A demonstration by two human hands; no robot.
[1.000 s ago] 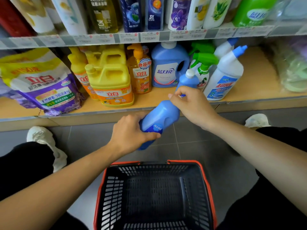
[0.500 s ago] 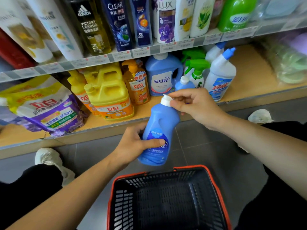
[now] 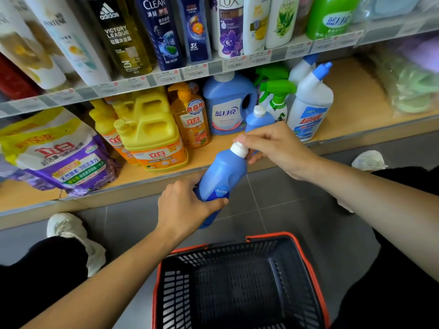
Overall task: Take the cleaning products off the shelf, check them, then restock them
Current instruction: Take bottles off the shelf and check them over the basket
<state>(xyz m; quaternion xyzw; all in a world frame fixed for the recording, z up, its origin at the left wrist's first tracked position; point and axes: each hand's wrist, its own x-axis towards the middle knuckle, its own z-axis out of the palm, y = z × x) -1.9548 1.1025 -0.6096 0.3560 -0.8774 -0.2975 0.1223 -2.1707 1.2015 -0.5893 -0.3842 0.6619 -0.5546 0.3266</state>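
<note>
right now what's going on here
A person crouched at a store shelf is checking a blue bottle. The left hand grips its lower body and the right hand pinches its white cap, with the bottle tilted in the air in front of the shelf. A basket sits on the floor just below.

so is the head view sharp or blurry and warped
Head view: sharp in the centre, with the blue bottle and yellow jug crisp; the green packs at far right are smeared; the wide lens bows the shelf rail; light is even.
</note>
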